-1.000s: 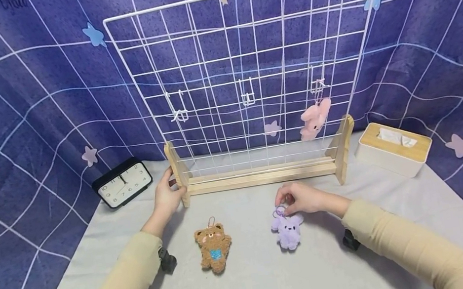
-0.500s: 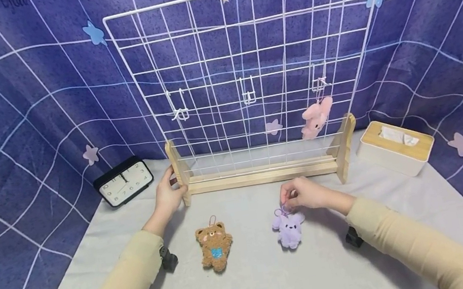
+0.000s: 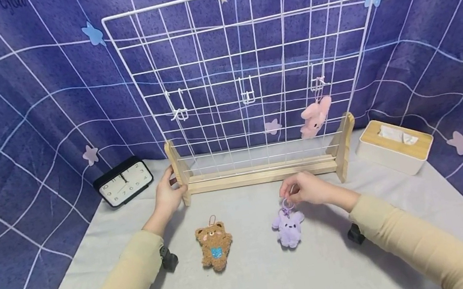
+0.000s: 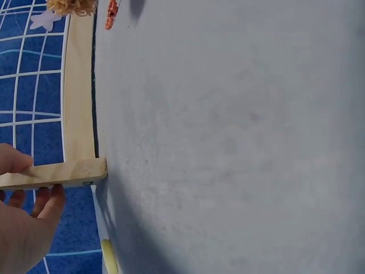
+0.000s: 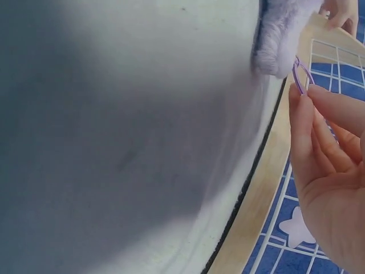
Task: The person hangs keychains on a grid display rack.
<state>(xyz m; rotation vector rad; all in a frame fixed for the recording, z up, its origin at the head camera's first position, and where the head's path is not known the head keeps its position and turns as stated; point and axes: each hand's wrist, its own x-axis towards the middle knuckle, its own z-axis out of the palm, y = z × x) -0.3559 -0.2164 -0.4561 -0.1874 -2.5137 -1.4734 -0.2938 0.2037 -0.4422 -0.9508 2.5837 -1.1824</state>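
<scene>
My left hand [image 3: 168, 195] grips the left wooden upright [image 4: 68, 172] of a white wire grid rack [image 3: 240, 53], thumb on one side and fingers on the other. Between thumb and forefinger, my right hand [image 3: 307, 188] pinches the purple ring [image 5: 302, 74] of a lilac plush keychain [image 3: 289, 230]. That plush lies face up on the table, its ring raised. A brown bear plush keychain [image 3: 214, 248] with a blue patch lies to its left, its cord loop at the top. On the rack's right hook [image 3: 317, 82] hangs a pink plush keychain [image 3: 315, 118], tilted sideways.
The rack also carries a left hook [image 3: 180, 113] and a middle hook [image 3: 248, 96]. A black-framed clock [image 3: 124, 181] stands left of the rack. At the right is a tissue box [image 3: 395, 146] with a wooden lid. A patterned blue curtain [image 3: 30, 119] surrounds the table.
My right hand has shifted slightly right and away from me, lifting the purple ring clear of the plush's head. The left hand stays on the upright.
</scene>
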